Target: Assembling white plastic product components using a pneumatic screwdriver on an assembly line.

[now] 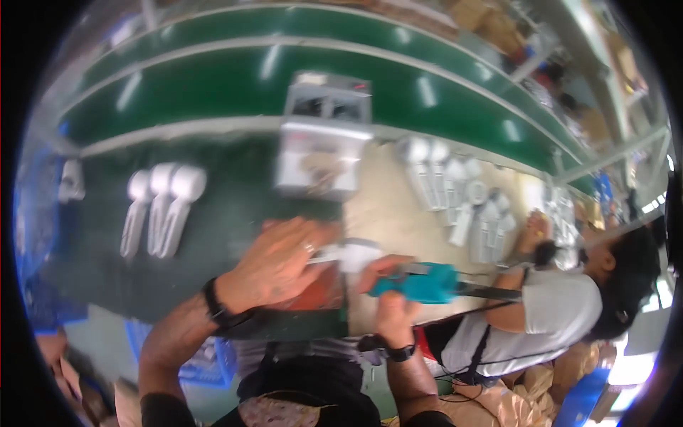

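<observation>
My left hand [274, 263] lies over the handle of a white device with a rounded head [361, 254], its fingers above and thumb below. Most of that handle is hidden under the hand. An orange-red mat [316, 293] is beneath them on the bench. Wrapped round a teal power screwdriver [427, 283], my right hand [391, 306] keeps the tool lying sideways just right of the device head. The screwdriver's tip is blurred, so I cannot tell whether it touches the device.
A grey-white box [318, 160] holding small brownish parts stands behind my hands. White round-headed devices [171, 206] lie at left; several more [462, 192] lie on the beige surface [380, 206] at right. A co-worker [544, 313] sits close on my right. A blue crate [206, 359] is below the bench.
</observation>
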Motion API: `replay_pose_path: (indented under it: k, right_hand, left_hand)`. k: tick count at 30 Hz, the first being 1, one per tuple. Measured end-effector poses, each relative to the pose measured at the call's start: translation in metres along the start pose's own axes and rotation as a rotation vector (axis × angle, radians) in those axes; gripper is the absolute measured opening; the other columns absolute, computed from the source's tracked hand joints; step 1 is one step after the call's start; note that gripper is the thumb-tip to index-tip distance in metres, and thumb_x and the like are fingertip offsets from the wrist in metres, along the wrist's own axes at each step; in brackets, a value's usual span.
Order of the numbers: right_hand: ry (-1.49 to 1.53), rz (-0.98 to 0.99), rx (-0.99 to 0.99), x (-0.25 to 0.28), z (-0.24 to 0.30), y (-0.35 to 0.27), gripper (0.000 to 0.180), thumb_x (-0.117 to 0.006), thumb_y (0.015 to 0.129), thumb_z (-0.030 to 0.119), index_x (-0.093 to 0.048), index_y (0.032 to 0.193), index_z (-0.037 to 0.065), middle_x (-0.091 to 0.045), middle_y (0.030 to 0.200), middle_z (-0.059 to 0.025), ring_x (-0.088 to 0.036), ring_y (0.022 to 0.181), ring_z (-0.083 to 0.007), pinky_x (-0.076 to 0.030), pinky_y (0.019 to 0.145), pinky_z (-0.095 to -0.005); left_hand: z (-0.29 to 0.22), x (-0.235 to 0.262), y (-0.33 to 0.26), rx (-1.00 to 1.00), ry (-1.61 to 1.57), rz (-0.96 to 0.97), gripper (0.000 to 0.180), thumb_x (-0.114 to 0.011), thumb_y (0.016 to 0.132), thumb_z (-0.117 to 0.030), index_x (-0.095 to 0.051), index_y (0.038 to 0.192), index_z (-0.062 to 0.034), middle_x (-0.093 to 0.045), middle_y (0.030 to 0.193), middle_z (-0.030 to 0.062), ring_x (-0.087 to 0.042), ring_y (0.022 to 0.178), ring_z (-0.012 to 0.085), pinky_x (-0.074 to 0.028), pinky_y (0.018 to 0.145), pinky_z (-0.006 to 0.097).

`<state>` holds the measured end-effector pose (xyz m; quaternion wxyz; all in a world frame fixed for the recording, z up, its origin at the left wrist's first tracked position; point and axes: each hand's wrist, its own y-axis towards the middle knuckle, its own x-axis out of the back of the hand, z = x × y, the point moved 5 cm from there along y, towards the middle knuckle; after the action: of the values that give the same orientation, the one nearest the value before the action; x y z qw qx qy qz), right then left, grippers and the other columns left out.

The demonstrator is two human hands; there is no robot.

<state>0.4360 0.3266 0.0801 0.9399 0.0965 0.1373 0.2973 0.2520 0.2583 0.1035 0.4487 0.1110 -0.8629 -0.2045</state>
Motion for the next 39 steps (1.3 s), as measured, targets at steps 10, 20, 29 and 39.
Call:
replay_pose_path:
  k: [10,20,29,39]
  right_hand:
    - [-0.04,-0.076,-0.014,-0.035,0.035,0.024,0.078,-0.063,0.084,0.072,-0.051,0.11,-0.001,-0.053,0.07,-0.0085,-0.052,0.062,-0.0196,-0.043,0.057,-0.0335]
    - [-0.041,0.0,0.22,-0.08,0.042,0.13,0.055,-0.056,0.1,0.05,-0.054,0.113,-0.004,-0.06,0.075,-0.007,-0.058,0.066,-0.015,-0.045,0.057,-0.0282]
    - [-0.247,0.129,0.298,-0.103,-0.001,0.163,0.046,-0.048,0.105,0.045,-0.053,0.106,-0.001,-0.059,0.072,-0.0074,-0.058,0.065,-0.017,-0.048,0.059,-0.0303]
    - [-0.197,0.146,0.153,-0.087,0.008,0.12,0.057,-0.054,0.1,0.054,-0.052,0.108,-0.002,-0.058,0.072,-0.008,-0.057,0.064,-0.0177,-0.047,0.058,-0.0317]
  left_hand:
    - [0.016,0.005,-0.004,0.072,-0.098,-0.045,0.032,-0.08,0.078,-0.021,-0.069,0.105,-0.0077,-0.061,0.092,0.0072,-0.061,0.087,0.0291,-0.052,0.074,0.04]
    - [0.037,0.0,-0.008,0.09,-0.25,0.029,0.033,-0.078,0.082,-0.033,-0.069,0.104,-0.0108,-0.059,0.1,0.0044,-0.057,0.096,0.0263,-0.049,0.084,0.04]
    - [0.035,-0.005,-0.017,0.028,-0.083,-0.015,0.036,-0.077,0.082,-0.033,-0.068,0.108,-0.0102,-0.058,0.101,0.0058,-0.056,0.095,0.0262,-0.048,0.081,0.042]
    - [0.038,-0.005,-0.016,0.062,-0.131,-0.05,0.036,-0.081,0.077,-0.027,-0.067,0.105,-0.0092,-0.062,0.103,0.0073,-0.06,0.096,0.027,-0.048,0.082,0.042]
